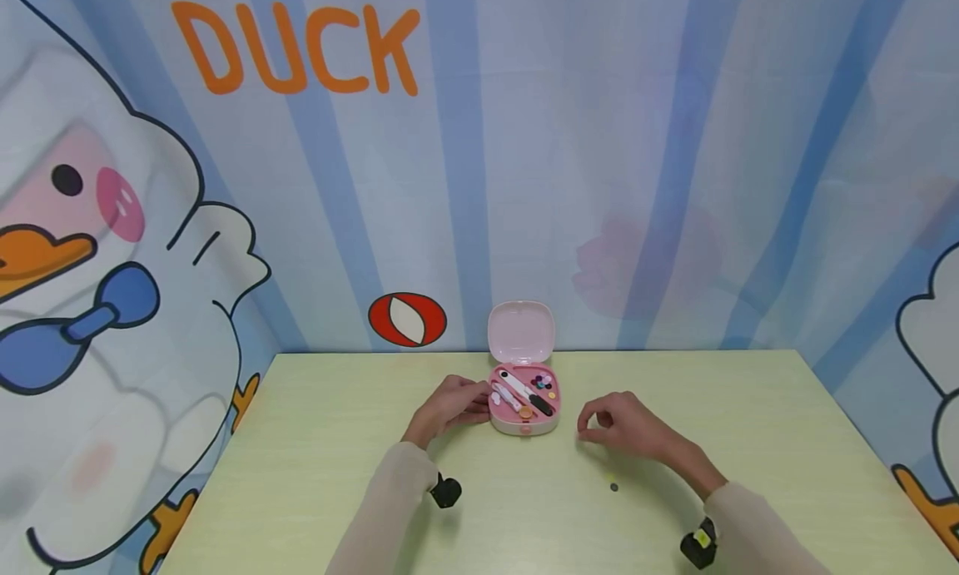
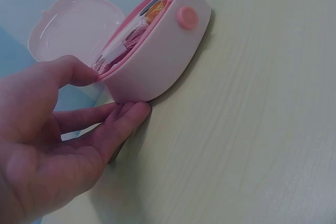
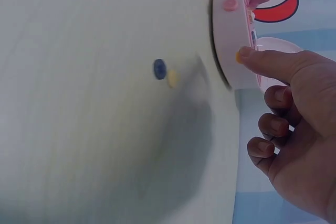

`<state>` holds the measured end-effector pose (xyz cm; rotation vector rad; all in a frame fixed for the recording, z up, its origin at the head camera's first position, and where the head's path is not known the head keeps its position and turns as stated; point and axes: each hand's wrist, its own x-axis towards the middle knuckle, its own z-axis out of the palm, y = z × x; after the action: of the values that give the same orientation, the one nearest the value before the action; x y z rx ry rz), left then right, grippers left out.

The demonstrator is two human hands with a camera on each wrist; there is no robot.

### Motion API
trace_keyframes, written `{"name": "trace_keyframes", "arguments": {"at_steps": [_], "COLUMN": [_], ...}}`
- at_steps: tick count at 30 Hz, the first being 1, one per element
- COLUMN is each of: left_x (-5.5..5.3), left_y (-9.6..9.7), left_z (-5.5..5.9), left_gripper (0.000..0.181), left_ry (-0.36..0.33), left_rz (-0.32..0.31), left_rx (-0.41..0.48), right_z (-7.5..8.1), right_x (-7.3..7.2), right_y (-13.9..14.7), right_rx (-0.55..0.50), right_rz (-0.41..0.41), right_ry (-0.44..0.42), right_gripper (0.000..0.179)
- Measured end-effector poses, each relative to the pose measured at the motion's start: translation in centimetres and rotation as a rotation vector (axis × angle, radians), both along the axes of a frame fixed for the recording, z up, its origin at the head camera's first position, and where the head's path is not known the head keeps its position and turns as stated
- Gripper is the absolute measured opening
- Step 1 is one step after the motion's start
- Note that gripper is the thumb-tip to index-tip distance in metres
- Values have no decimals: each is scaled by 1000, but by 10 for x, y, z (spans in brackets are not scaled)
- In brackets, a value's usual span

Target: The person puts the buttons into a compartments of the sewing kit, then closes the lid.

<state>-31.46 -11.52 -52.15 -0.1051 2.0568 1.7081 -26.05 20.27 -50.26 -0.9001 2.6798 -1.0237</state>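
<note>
A pink-and-white sewing kit box (image 1: 525, 425) stands on the table with its lid (image 1: 521, 332) raised at the back. Inside lie thread, a black-and-white pen-like tool (image 1: 527, 392) and small coloured buttons (image 1: 541, 382). My left hand (image 1: 454, 407) holds the box's left side, thumb on the rim and fingers low against the wall (image 2: 58, 135). To the right of the box, my right hand (image 1: 628, 425) pinches a small yellow-orange button (image 3: 239, 57) between thumb and forefinger, mostly hidden by the thumb. On the table below that hand are a dark blue button (image 3: 160, 69) and a pale yellow one (image 3: 172, 78).
The pale wooden table (image 1: 337, 442) ends at a blue striped curtain (image 1: 524, 142) printed with a duck, just behind the raised lid. Each sleeve carries a black wrist camera, the left one (image 1: 446, 492) and the right one (image 1: 699, 543).
</note>
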Motion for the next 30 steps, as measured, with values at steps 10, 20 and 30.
{"name": "trace_keyframes", "arguments": {"at_steps": [10, 20, 30], "left_x": [-1, -1, 1], "left_y": [-1, -1, -1], "left_z": [1, 0, 2], "left_gripper": [37, 39, 38], "left_ry": [-9, -25, -18], "left_rz": [5, 16, 14], "left_rx": [3, 4, -1], "right_z": [12, 10, 9], "right_x": [-24, -46, -60], "right_y": [-18, -36, -47], "right_rx": [-5, -2, -1], "right_rz": [-19, -62, -134], "right_ry": [39, 26, -36], "right_gripper": [6, 6, 5]}}
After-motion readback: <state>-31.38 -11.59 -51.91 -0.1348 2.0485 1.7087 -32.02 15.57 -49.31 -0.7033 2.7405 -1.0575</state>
